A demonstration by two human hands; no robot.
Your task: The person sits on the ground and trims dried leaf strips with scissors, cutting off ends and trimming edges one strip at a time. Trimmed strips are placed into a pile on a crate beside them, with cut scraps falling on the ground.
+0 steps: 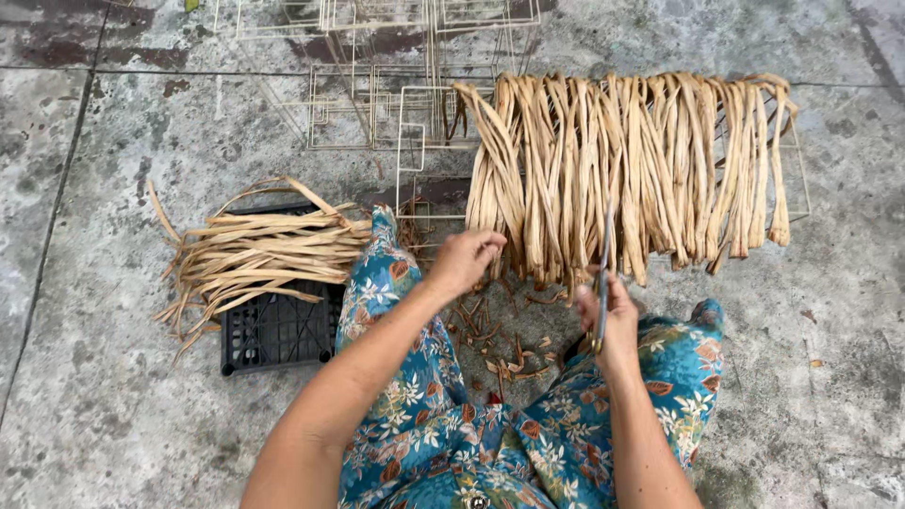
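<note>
My left hand (464,261) pinches the bottom edge of the dry straw strips (632,160) hanging before me. My right hand (611,320) fingers are shut around scissors (601,273) just under them. Open floor (830,377) lies right.

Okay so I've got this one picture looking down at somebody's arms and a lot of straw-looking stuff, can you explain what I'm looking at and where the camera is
There is one picture, taken by a camera worn on a person's head and pointing down, so you see their own arms, their knees in blue flowered cloth, and a grey concrete floor. No machine is involved, only two bare hands. The left hand pinches the lower ends of tan dried strips that hang in a row over a thin wire frame. The right hand holds scissors pointed up at those ends. Small cut scraps lie between the knees. To the left, a loose bundle of strips rests on a black plastic crate.
</note>
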